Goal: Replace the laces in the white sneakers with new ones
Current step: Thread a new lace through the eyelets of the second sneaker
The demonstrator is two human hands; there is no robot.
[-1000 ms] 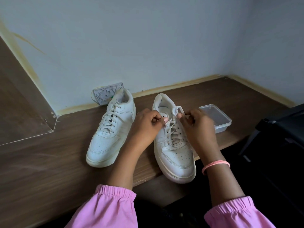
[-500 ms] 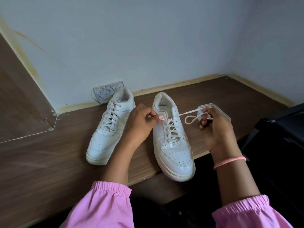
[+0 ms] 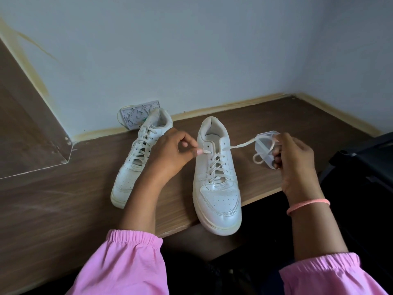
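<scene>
Two white sneakers stand on the brown wooden desk [image 3: 63,201]. The left sneaker [image 3: 136,162] is fully laced. The right sneaker [image 3: 217,184] has its toe over the desk's front edge. Its white lace [image 3: 240,144] runs taut from the top right eyelet out to my right hand [image 3: 295,162], which grips the lace with a loop hanging from the fingers. My left hand [image 3: 172,156] pinches the other lace end at the top left eyelet.
A clear plastic container [image 3: 264,145] sits on the desk behind my right hand, partly hidden by it. A white wall socket plate [image 3: 131,116] leans at the wall behind the left sneaker. A black object [image 3: 361,158] stands off the desk at right.
My right hand has drawn the lace out to the right, undoing the bow and pulling the strand taut. My left hand stays pinched at the top left eyelet.
</scene>
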